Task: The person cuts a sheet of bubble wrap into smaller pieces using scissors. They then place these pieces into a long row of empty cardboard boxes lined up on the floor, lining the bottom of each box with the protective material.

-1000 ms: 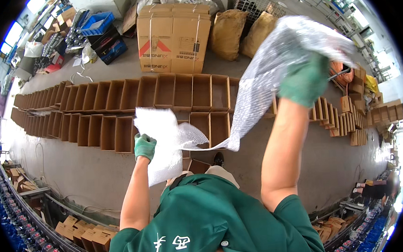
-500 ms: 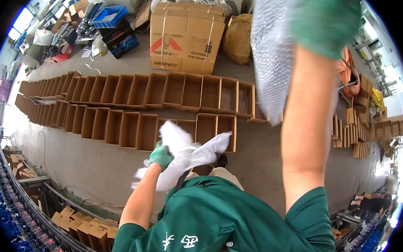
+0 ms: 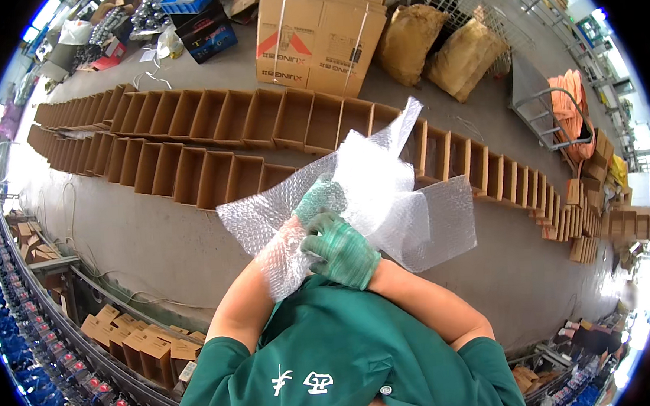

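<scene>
Crumpled sheets of clear bubble wrap (image 3: 441,218) fan out in front of my body. My left hand (image 3: 320,197), in a green glove, is closed on them, its fingers partly covered by the film. A loose flap drapes over the left wrist and forearm. Just below, my right hand (image 3: 343,252), also green-gloved, has its fingers curled onto the wrap beside the left wrist. Beyond the hands, open cardboard boxes (image 3: 234,119) stand in long curving rows on the floor, partly hidden by the wrap.
A large strapped carton (image 3: 315,40) stands behind the rows, with tan sacks (image 3: 413,37) beside it. A trolley (image 3: 531,108) bearing an orange bundle is at the right. Along the left curves a conveyor line (image 3: 19,311), with small cartons (image 3: 132,341) by it.
My right hand has come down from high at the right to beside my left hand, bringing bubble wrap with it. My left hand has moved right and farther up; the view has shifted.
</scene>
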`<state>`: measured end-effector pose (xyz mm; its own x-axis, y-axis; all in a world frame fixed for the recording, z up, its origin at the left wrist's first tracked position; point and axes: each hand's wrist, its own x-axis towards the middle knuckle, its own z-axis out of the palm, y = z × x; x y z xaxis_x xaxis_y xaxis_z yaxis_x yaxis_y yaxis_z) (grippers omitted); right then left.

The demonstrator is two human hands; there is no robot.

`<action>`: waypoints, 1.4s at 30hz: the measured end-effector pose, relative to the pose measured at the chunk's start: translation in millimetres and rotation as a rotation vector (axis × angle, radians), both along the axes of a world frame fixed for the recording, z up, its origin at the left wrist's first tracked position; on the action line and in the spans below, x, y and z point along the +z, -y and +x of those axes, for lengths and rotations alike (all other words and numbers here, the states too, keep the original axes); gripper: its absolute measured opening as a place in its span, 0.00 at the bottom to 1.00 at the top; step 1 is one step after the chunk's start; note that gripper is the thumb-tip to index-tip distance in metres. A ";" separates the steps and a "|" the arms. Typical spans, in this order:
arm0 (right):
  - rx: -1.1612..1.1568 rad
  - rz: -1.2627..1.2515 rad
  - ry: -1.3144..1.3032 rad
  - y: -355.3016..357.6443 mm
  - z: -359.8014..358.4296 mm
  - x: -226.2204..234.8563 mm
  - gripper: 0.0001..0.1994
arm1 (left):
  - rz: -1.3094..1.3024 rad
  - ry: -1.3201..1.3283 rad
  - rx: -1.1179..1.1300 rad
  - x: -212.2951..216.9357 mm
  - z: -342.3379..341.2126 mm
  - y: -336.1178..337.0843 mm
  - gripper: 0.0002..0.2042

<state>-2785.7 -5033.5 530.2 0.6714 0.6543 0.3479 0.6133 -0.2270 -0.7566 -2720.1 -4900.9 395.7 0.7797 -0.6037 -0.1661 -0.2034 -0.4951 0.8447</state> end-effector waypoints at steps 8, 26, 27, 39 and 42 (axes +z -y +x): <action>-0.577 0.190 -0.677 47.5 -41.5 -55.5 0.13 | 0.411 0.086 -0.151 -36.7 -15.8 25.6 0.15; -0.953 -0.581 0.053 105.8 -16.8 -100.6 0.30 | -0.944 -0.802 0.721 -107.2 -64.0 70.8 0.21; -0.863 -0.538 0.090 110.3 -19.4 -112.0 0.29 | -1.055 -0.909 0.793 -101.9 -63.5 72.7 0.22; -0.340 -0.439 -0.313 149.5 17.5 -174.1 0.17 | 0.141 -0.137 0.574 -135.2 -77.2 29.8 0.07; -0.221 -0.525 -0.703 166.6 39.7 -169.8 0.18 | 0.101 -0.363 0.934 -213.9 -105.6 -66.7 0.06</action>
<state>-2746.0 -5200.1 360.4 0.7457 0.4443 -0.4965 -0.0495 -0.7062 -0.7063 -2825.7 -4834.3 181.8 0.8259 0.2530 -0.5039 0.5636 -0.3975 0.7241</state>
